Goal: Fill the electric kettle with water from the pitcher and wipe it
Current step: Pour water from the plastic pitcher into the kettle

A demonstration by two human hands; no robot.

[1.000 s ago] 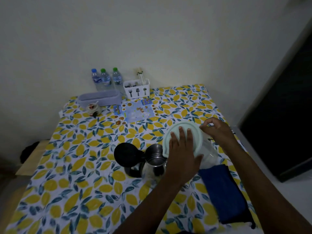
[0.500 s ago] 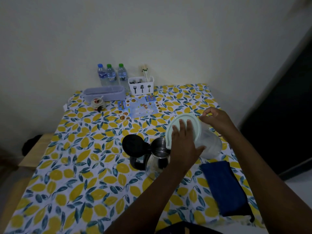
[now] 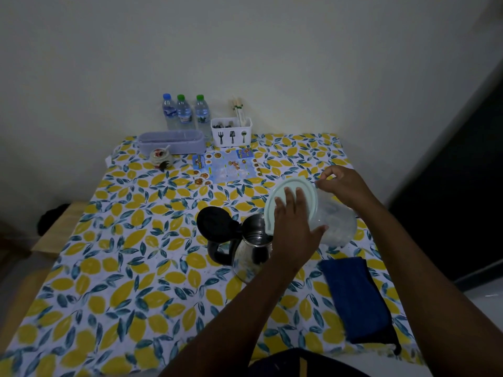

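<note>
A steel electric kettle (image 3: 251,250) with a black handle stands mid-table, its black lid (image 3: 215,223) flipped open to the left. A clear plastic pitcher (image 3: 336,223) with a pale green lid (image 3: 290,201) is tipped leftward over the kettle's mouth. My left hand (image 3: 295,229) lies flat against the pitcher's lid with its fingers spread. My right hand (image 3: 344,186) grips the pitcher's handle side from the far right. A folded dark blue cloth (image 3: 356,297) lies on the table near my right forearm.
At the back against the wall stand three water bottles (image 3: 185,112), a white cutlery caddy (image 3: 231,134), a grey oblong box (image 3: 171,142), a small jar (image 3: 160,157) and a blue leaflet (image 3: 226,168). The lemon-print tablecloth (image 3: 122,254) covers the table. A dark doorway is on the right.
The pitcher has tipped a little further over the kettle's mouth while both hands keep their hold. The view has shifted slightly, so the whole scene sits further right and lower.
</note>
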